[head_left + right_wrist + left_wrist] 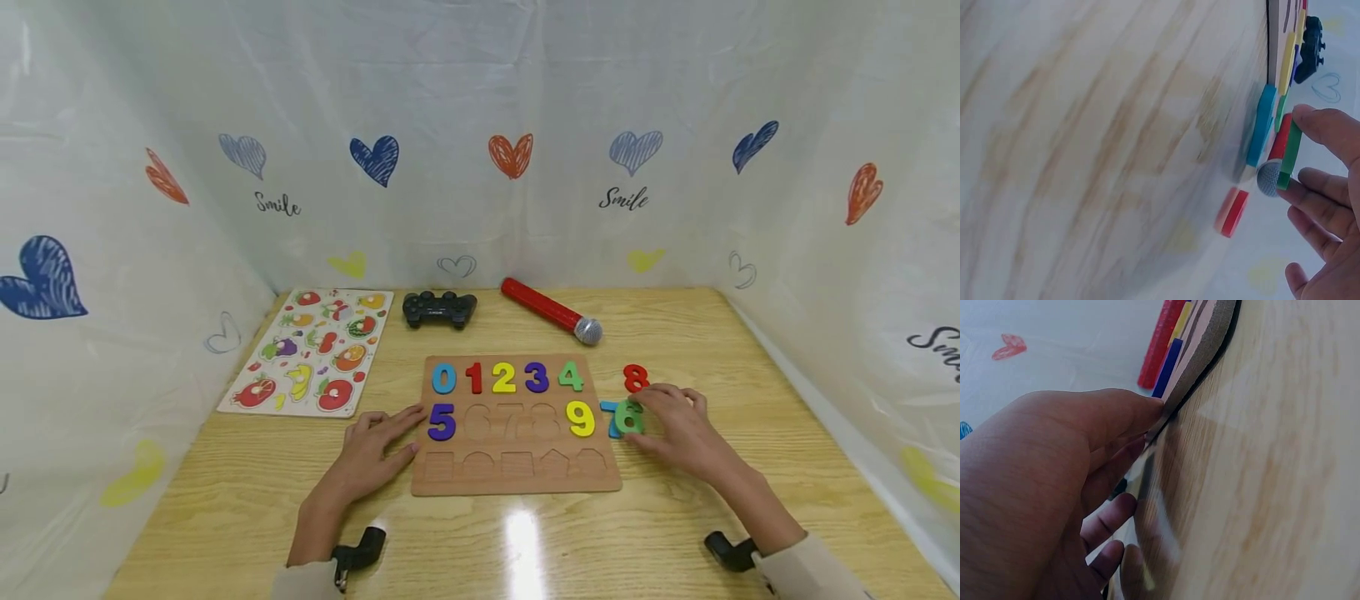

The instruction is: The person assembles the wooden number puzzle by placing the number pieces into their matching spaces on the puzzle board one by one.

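Observation:
A wooden number puzzle board point(517, 492) lies on the table, with the digits 0 to 5 and the yellow 9 point(581, 419) set in it. My right hand point(686, 433) pinches a green number 6 point(622, 417) between thumb and fingers. In the right wrist view the green piece point(1290, 156) is held up off the table. Partly hidden beneath it in the head view is a blue 7 point(606, 407), by the board's right edge. A red 8 point(636, 377) lies just beyond my right fingers. My left hand point(371, 454) touches the board's left edge with extended fingers point(1147, 407).
Empty number and shape recesses show in the board's middle and bottom rows. Behind it are a black game controller point(439, 309) and a red microphone point(551, 310). A fruit puzzle board point(307, 350) lies at the back left. White printed sheeting point(480, 225) surrounds the table.

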The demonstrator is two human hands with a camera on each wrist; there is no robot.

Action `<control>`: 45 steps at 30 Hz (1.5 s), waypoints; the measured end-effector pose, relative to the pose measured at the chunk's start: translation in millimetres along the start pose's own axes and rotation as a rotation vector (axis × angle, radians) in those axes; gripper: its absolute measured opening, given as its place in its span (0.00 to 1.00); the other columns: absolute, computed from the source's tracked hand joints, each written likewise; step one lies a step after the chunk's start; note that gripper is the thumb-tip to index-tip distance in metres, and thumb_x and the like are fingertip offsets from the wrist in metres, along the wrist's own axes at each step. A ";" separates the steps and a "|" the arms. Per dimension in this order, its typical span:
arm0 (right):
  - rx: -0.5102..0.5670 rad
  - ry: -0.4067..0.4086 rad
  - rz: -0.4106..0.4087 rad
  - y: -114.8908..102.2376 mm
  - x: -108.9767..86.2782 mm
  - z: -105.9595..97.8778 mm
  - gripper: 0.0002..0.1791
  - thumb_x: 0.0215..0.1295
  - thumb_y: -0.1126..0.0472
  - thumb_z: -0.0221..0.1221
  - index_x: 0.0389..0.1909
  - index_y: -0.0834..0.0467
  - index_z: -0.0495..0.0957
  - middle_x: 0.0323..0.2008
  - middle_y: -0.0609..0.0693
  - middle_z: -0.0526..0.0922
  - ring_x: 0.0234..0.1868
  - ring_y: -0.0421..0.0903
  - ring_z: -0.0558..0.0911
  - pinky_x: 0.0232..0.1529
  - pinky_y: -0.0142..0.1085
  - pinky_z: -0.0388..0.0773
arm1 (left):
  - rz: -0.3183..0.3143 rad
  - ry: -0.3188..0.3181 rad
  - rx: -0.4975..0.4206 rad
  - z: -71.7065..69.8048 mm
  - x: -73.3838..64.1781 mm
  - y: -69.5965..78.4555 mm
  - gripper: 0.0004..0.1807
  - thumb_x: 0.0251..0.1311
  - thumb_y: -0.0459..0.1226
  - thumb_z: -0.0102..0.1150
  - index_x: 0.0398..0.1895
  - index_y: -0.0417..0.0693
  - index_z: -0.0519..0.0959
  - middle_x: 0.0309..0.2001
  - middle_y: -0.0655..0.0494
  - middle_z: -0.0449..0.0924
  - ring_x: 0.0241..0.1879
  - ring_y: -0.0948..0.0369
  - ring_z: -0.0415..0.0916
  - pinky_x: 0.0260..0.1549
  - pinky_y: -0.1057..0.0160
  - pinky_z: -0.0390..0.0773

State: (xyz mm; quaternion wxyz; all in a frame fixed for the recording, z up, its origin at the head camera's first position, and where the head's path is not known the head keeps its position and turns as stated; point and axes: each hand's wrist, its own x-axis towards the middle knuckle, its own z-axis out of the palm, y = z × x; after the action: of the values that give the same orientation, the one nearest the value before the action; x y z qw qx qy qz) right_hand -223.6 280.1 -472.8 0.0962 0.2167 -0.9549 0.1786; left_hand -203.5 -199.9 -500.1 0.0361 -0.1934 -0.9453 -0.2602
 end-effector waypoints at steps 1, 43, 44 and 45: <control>0.000 -0.001 -0.008 -1.6 0.6 0.2 0.30 0.53 0.56 0.75 0.55 0.64 0.80 0.52 0.59 0.82 0.60 0.61 0.69 0.58 0.64 0.49 | -0.004 -0.002 -0.001 0.2 0.1 -0.1 0.28 0.69 0.49 0.58 0.71 0.59 0.72 0.72 0.61 0.67 0.53 0.53 0.62 0.47 0.46 0.58; 0.091 -0.005 -0.186 -49.0 31.4 19.5 0.29 0.53 0.55 0.76 0.56 0.58 0.81 0.53 0.52 0.82 0.61 0.57 0.70 0.58 0.61 0.50 | -0.040 -0.034 -0.015 0.2 0.7 -2.0 0.28 0.70 0.48 0.57 0.73 0.63 0.70 0.73 0.63 0.65 0.56 0.53 0.61 0.47 0.48 0.57; 0.090 -0.005 -0.190 -50.1 32.1 20.1 0.29 0.53 0.55 0.76 0.56 0.58 0.81 0.53 0.52 0.82 0.61 0.57 0.70 0.58 0.61 0.50 | -0.041 -0.037 -0.015 0.1 0.7 -1.8 0.28 0.70 0.48 0.57 0.73 0.63 0.70 0.73 0.63 0.65 0.56 0.53 0.61 0.47 0.48 0.57; 0.089 -0.005 -0.192 -51.1 32.9 21.0 0.29 0.53 0.55 0.76 0.56 0.58 0.81 0.53 0.52 0.82 0.61 0.57 0.70 0.58 0.61 0.50 | -0.041 -0.038 -0.016 0.1 0.8 -2.0 0.28 0.70 0.48 0.57 0.73 0.63 0.70 0.73 0.63 0.65 0.55 0.54 0.61 0.47 0.48 0.57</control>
State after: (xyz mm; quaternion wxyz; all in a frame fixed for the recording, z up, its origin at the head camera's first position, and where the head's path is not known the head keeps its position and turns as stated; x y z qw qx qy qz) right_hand -232.1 216.5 -468.2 0.1006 0.3118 -0.9211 0.2102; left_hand -204.9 -201.1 -501.0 0.0111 -0.1794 -0.9474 -0.2647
